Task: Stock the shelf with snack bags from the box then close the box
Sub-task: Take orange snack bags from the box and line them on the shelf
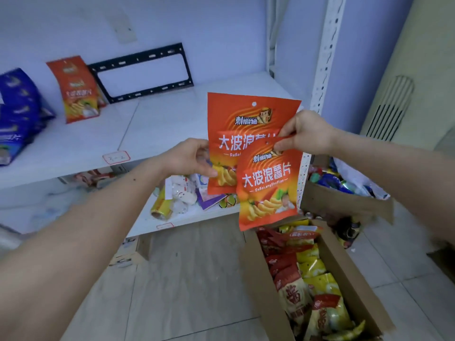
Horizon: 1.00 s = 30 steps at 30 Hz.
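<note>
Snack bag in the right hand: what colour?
Orange-red snack bag, yellow near its bottom, white lettering; head view.

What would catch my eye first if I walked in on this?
Two orange chip bags held up mid-frame: the left hand holds the rear bag by its edge, while the right hand pinches the front bag by its top. Below right sits an open box of snacks; a matching bag stands on the shelf.

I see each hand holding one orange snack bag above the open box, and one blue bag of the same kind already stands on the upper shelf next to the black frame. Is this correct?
Not quite. In the head view the bag standing on the upper shelf next to the black frame is orange, not blue; the blue bags lie further left. The rest holds: the left hand and right hand each hold one orange snack bag above the open box.
</note>
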{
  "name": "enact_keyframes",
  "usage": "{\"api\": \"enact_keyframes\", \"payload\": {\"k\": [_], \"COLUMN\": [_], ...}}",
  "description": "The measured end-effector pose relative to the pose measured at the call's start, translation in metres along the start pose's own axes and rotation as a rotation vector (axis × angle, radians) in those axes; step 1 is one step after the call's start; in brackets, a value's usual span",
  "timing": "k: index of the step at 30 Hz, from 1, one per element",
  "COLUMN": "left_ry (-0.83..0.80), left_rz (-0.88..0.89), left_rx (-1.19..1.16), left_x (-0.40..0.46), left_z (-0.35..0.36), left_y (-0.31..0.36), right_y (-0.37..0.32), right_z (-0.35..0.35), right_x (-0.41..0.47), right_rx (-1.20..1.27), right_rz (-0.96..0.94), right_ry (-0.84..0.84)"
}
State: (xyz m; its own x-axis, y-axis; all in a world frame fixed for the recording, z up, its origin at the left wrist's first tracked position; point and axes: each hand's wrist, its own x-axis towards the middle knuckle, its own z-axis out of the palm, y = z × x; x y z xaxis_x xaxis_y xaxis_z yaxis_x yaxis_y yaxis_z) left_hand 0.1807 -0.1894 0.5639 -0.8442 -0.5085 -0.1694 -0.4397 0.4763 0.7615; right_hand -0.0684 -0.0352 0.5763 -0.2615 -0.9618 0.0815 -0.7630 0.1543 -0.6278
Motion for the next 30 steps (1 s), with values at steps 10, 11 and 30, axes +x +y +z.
{"api": "enact_keyframes", "payload": {"k": [10, 11, 30], "left_ry": [0.117, 0.128, 0.455], "left_rz": [-0.001, -0.006, -0.134], "left_rx": [-0.062, -0.07, -0.153], "left_x": [-0.062, -0.068, -0.152], "left_z": [-0.047, -0.054, -0.2], "left_y": [-0.023, -0.028, -0.147], "right_y": [-0.104, -0.114, -0.233], "right_z": [0.009, 0.012, 0.088], "right_x": [0.022, 0.025, 0.147], "right_rx": [-0.075, -0.084, -0.303], "right_rz": [-0.069, -0.07, -0.281], "right_ry": [-0.027, -0.034, -0.053]}}
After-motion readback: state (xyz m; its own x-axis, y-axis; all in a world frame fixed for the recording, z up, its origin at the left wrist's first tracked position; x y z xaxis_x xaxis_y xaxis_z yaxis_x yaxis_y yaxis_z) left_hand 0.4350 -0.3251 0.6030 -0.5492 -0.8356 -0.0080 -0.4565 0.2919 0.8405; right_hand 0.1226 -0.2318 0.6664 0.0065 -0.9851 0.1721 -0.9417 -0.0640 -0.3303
